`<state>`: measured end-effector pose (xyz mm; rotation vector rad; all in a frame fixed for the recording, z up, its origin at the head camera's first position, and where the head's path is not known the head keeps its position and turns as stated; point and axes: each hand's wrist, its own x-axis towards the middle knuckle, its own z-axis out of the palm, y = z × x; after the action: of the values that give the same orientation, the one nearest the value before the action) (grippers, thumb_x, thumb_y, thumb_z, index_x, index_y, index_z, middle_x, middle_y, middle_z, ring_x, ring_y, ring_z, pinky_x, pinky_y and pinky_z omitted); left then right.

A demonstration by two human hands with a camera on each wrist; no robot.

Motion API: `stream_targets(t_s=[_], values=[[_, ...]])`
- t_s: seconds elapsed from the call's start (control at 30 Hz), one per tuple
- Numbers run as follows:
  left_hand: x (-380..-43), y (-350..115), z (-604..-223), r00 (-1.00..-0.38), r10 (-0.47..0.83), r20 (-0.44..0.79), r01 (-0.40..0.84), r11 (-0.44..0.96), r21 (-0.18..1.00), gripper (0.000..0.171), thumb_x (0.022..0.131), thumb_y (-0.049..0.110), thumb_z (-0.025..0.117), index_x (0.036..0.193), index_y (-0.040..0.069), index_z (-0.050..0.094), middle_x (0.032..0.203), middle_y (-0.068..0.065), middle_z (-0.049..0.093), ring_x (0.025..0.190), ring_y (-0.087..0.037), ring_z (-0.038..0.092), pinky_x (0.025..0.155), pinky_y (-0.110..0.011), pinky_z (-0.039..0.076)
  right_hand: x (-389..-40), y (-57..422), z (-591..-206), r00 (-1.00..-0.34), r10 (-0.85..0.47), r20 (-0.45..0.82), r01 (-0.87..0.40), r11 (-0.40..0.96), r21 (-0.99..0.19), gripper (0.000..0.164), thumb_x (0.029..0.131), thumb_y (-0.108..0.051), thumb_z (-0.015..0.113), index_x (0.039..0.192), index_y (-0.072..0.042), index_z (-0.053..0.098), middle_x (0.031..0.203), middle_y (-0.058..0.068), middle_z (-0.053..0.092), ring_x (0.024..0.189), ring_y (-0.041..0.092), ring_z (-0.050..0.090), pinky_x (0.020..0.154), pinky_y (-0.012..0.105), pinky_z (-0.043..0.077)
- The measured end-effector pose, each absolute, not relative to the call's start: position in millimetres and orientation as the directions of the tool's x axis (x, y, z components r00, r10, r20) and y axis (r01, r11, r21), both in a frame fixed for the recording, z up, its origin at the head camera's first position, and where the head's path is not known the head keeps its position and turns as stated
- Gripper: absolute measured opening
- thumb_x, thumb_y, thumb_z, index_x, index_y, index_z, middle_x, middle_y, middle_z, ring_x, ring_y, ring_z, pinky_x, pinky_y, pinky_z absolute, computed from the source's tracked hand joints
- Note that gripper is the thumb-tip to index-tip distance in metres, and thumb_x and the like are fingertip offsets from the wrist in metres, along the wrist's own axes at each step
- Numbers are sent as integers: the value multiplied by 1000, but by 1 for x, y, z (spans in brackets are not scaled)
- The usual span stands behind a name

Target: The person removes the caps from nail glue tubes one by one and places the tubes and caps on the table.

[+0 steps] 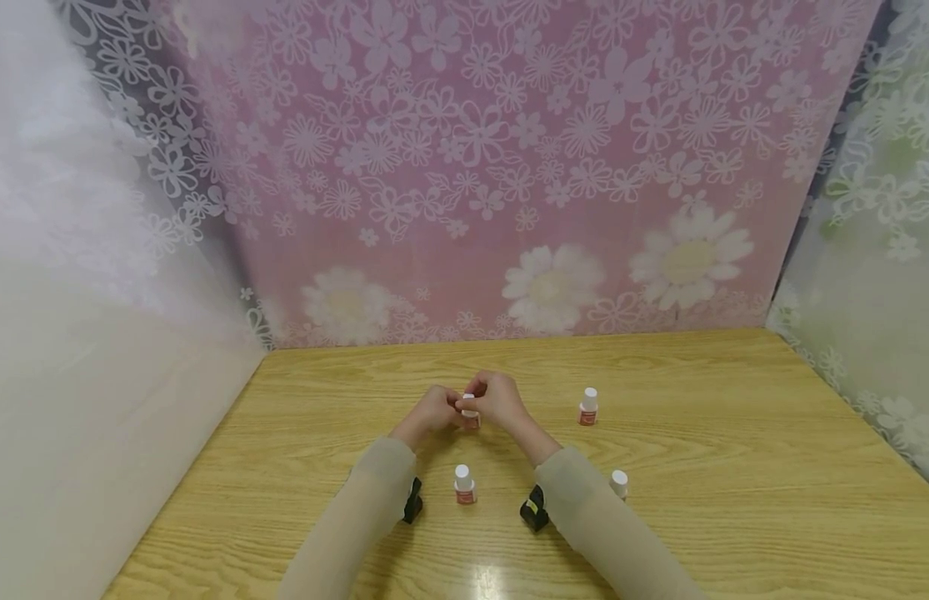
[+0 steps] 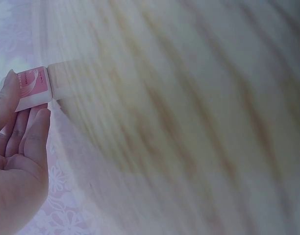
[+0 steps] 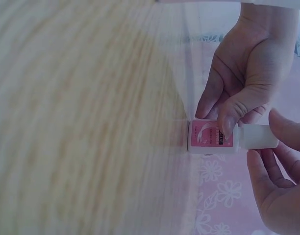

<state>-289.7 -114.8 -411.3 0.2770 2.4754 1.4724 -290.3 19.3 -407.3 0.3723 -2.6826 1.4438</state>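
Observation:
A small white bottle (image 3: 211, 133) with a pink label stands upright on the wooden table, its base down at the surface. My left hand (image 1: 437, 407) grips the bottle's body, the thumb laid across the label and the fingers around the other side, as the left wrist view also shows. From above, my right hand (image 1: 500, 400) pinches the white cap (image 3: 258, 136) between thumb and fingertips. The cap sits on the bottle's neck. In the head view the two hands partly cover this bottle.
Another such bottle (image 1: 588, 408) stands to the right of the hands, one (image 1: 465, 487) nearer between the forearms, and a third (image 1: 619, 483) partly behind the right sleeve. Black devices (image 1: 535, 508) show beside both sleeves. A pink flowered curtain (image 1: 449, 208) hangs behind the table (image 1: 704, 383).

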Motion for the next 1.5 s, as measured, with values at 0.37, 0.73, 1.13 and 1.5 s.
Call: stream_targets(t_s=[0.37, 0.73, 1.13, 1.5], values=[[-313, -119, -440, -953, 272, -132, 10, 466, 885, 16, 66, 10, 78, 69, -2, 67, 64, -1, 58, 64, -12, 39, 59, -24, 34, -290, 20, -409, -971, -174, 163, -230, 514, -826, 15, 73, -10, 73, 80, -2, 63, 74, 5, 58, 69, 17, 53, 60, 29, 44], [-311, -119, -438, -955, 269, -123, 22, 479, 877, 15, 68, 8, 76, 75, -4, 68, 62, 2, 56, 62, -12, 37, 57, -23, 33, -290, 19, -409, -973, -178, 147, -219, 510, -832, 12, 74, -6, 71, 84, -2, 65, 78, 6, 61, 76, 19, 57, 65, 31, 46], [-311, -119, -437, -953, 266, -148, 2, 494, 870, 12, 69, 4, 74, 78, 0, 68, 73, 0, 62, 70, -12, 46, 65, -24, 38, -291, 19, -409, -969, -195, 149, -230, 507, -830, 10, 76, 0, 66, 86, -1, 67, 80, 7, 62, 76, 18, 56, 66, 31, 46], [-312, -120, -438, -948, 278, -157, 1, 496, 869, 13, 68, 3, 74, 79, 2, 68, 76, -1, 64, 74, -12, 49, 66, -25, 40, -292, 20, -410, -964, -220, 151, -242, 479, -844, 13, 77, 0, 65, 91, 1, 66, 83, 9, 63, 79, 21, 58, 68, 32, 47]])
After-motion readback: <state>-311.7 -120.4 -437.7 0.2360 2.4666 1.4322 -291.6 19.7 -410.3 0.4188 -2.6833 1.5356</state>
